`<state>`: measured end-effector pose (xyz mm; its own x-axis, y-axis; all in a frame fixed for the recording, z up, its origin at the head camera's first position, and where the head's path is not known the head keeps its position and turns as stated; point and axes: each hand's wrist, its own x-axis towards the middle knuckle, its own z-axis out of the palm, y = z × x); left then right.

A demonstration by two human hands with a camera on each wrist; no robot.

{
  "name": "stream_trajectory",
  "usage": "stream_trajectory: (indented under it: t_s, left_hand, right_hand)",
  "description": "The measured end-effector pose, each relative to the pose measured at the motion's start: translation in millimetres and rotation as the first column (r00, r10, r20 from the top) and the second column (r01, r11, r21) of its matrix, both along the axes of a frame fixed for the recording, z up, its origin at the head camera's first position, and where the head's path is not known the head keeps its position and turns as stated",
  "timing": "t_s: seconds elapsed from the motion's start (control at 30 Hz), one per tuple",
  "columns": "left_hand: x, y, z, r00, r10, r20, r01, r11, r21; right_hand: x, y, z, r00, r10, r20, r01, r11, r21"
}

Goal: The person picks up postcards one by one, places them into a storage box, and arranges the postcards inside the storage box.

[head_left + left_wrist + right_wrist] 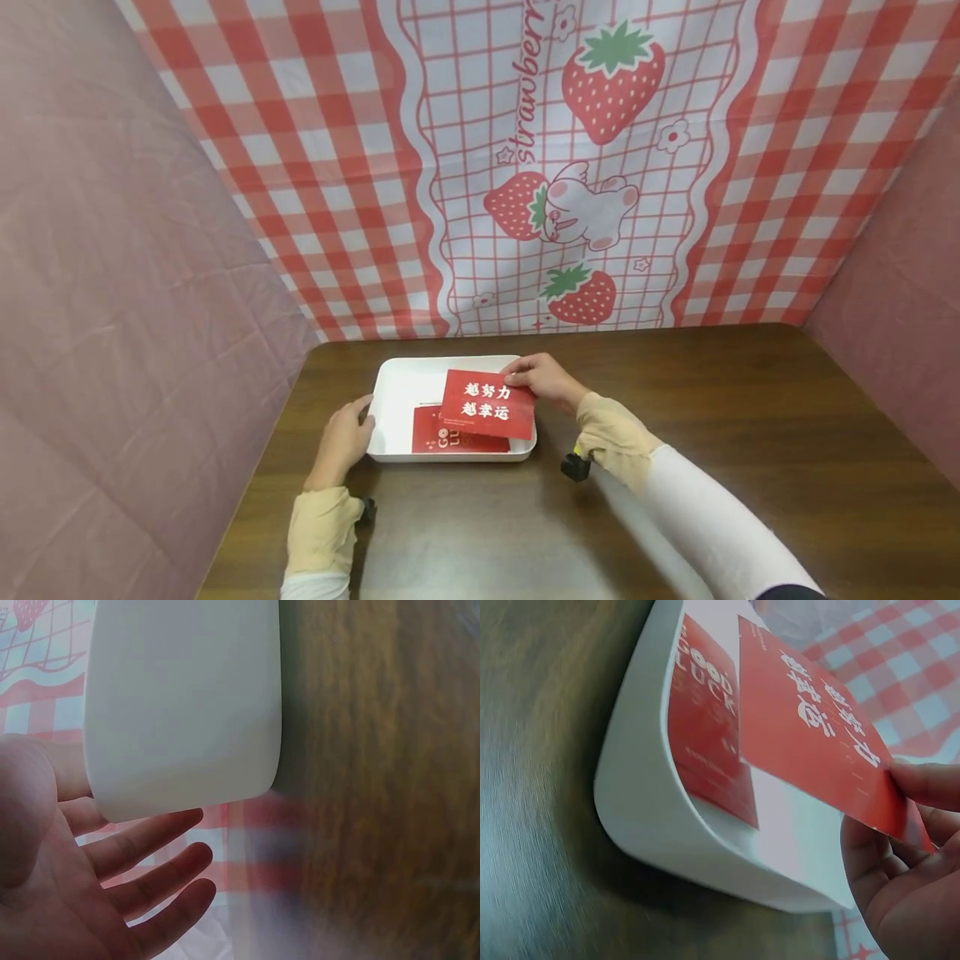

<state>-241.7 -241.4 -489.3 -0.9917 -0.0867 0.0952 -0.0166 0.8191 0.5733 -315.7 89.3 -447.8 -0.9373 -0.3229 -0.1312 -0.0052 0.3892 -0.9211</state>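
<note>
A white rectangular tray (393, 408) stands on the table, with a red card (423, 440) reading "GOOD LUCK" in pale letters lying in its front right part. My right hand (546, 379) pinches another red card (487, 421), printed with white Chinese characters, by its upper right corner between thumb and fingers. This card is tilted over the tray's right half and hides part of the card beneath. At the tray's left end is my left hand (345, 437), thumb and fingertips at the rim. Its outer fingers (161, 896) are extended below the tray end in the left wrist view.
The brown wooden table (712, 442) extends to the right and toward the front. Behind it hangs a red and white checked cloth (555, 167) with strawberries. Pink fabric (142, 292) closes off the left side, and more hangs at the right.
</note>
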Motion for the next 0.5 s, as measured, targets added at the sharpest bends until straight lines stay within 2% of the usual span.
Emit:
stream_trajectory:
  t_s: [0.2,0.5]
  left_hand:
    - [-0.3,0.2,-0.9,1.0,0.003,-0.002,-0.003,1.0,0.001]
    - [-1.6,0.5,-0.1,1.0,0.005,0.008,-0.005,1.0,0.001]
  right_hand:
    - [2.7,-17.8,-10.8,1.0,0.008,0.015,-0.008,1.0,0.007]
    - [5.8,-35.8,-25.7,0.99,0.063,-0.124,-0.043,0.988,0.151]
